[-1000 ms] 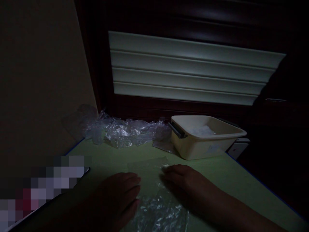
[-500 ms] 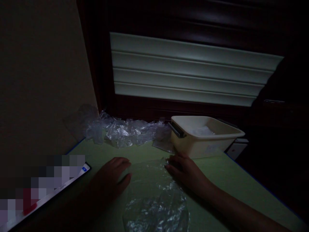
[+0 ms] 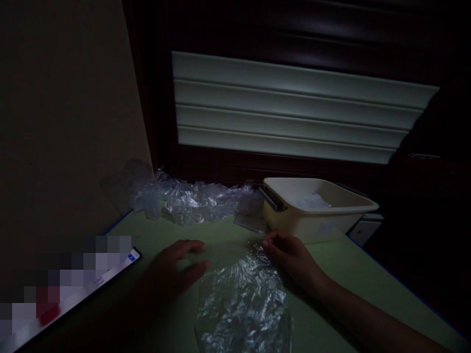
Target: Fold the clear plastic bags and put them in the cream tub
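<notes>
Green table (image 3: 191,232) in dim light: the right hand (image 3: 290,251) pinches the upper edge of a clear plastic bag (image 3: 243,304), lower centre; the left hand (image 3: 174,264), thumb and fingers parted, is beside it.

I count here one left hand (image 3: 174,268) and one right hand (image 3: 292,255), one clear plastic sheet (image 3: 245,309), one tub (image 3: 294,223), one table (image 3: 180,233) and one lit screen (image 3: 97,282); the crumpled plastics (image 3: 200,201) behind I cannot count.

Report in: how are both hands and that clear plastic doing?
Right hand pinching clear plastic at far right corner. Left hand open near its left edge. Plastic crumpled on green tabletop. Cream bin just beyond right hand.
</notes>
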A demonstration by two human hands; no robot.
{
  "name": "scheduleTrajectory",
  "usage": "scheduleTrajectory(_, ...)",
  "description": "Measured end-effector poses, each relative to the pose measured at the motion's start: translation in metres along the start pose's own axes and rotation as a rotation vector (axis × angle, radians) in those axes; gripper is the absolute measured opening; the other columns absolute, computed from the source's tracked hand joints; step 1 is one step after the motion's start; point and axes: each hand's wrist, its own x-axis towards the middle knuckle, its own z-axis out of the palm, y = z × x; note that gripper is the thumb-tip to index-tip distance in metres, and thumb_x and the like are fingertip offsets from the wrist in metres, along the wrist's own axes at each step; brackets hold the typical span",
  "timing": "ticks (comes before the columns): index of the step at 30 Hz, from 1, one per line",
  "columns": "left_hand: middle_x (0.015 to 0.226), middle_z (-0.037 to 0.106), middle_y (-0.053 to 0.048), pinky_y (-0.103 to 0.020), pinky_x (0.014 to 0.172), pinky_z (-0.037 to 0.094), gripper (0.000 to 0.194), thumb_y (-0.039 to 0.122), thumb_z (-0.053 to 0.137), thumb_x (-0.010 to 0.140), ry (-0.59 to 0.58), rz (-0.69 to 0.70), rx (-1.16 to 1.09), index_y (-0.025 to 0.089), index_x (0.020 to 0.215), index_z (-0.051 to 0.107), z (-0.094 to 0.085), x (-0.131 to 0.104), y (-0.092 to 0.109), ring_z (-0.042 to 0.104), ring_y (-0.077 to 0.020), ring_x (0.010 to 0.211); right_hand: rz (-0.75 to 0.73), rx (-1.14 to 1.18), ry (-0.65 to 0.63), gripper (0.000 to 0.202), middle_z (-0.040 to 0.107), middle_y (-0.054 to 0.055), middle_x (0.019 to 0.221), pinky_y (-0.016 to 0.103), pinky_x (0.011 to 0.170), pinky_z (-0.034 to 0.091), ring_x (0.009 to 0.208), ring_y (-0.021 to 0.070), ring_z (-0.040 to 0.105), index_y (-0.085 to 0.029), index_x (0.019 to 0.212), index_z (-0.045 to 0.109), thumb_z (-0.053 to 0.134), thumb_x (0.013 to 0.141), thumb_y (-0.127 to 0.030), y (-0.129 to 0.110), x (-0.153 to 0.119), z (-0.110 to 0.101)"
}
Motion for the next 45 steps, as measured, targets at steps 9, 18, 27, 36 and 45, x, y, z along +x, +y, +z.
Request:
scheduleTrajectory(9,0.076,0.071,-0.002,-0.028,0.072,0.052,0.017,0.029,0.052,0.076,-0.151,0.054,-0.082,0.02,0.071,0.066,-0.003,0.001,-0.001,0.067,-0.019,0.073,0.078,0.142,-0.079,0.035,0.058,0.003,0.07,0.028,0.057,0.043,0.062,0.0152,0.055,-0.016,0.086,0.056,0.062,0.075,-0.049,0.003,0.001,-0.004)
scheduleTrajectory(18,0.077,0.071,0.0,-0.028,0.072,0.051,0.017,0.032,0.052,0.077,-0.154,0.029,-0.086,0.021,0.073,0.065,-0.002,0.002,-0.003,0.067,-0.0189,0.075,0.25,0.096,-0.442,0.043,0.063,0.002,0.079,0.031,0.073,0.048,0.071,0.0147,0.061,-0.016,0.098,0.058,0.077,0.063,-0.03,-0.003,0.006,-0.035)
scheduleTrajectory(27,0.079,0.069,-0.001,-0.03,0.082,0.048,0.008,0.024,0.055,0.069,-0.184,0.07,-0.158,0.02,0.071,0.062,-0.001,-0.002,-0.002,0.065,-0.0201,0.082,0.179,0.028,-0.418,0.033,0.058,-0.002,0.066,0.031,0.066,0.045,0.061,0.0126,0.054,-0.016,0.07,0.058,0.078,0.059,-0.041,0.01,0.011,-0.03)
scheduleTrajectory(36,0.074,0.066,-0.001,-0.025,0.071,0.047,0.013,0.019,0.05,0.076,-0.145,0.287,-0.067,0.019,0.067,0.059,0.005,0.001,-0.015,0.062,-0.0161,0.075,0.126,-0.003,-0.399,0.032,0.056,-0.002,0.063,0.026,0.058,0.042,0.058,0.0108,0.051,-0.016,0.066,0.057,0.074,0.066,-0.044,0.01,0.008,-0.03)
scheduleTrajectory(45,0.068,0.063,-0.001,-0.026,0.066,0.043,0.017,0.016,0.049,0.075,-0.09,0.392,-0.125,0.019,0.068,0.064,0.012,0.002,-0.022,0.057,-0.0153,0.069,0.102,-0.069,-0.409,0.024,0.056,-0.001,0.059,0.026,0.055,0.044,0.055,0.0118,0.052,-0.017,0.063,0.057,0.071,0.069,-0.036,0.012,0.01,-0.031)
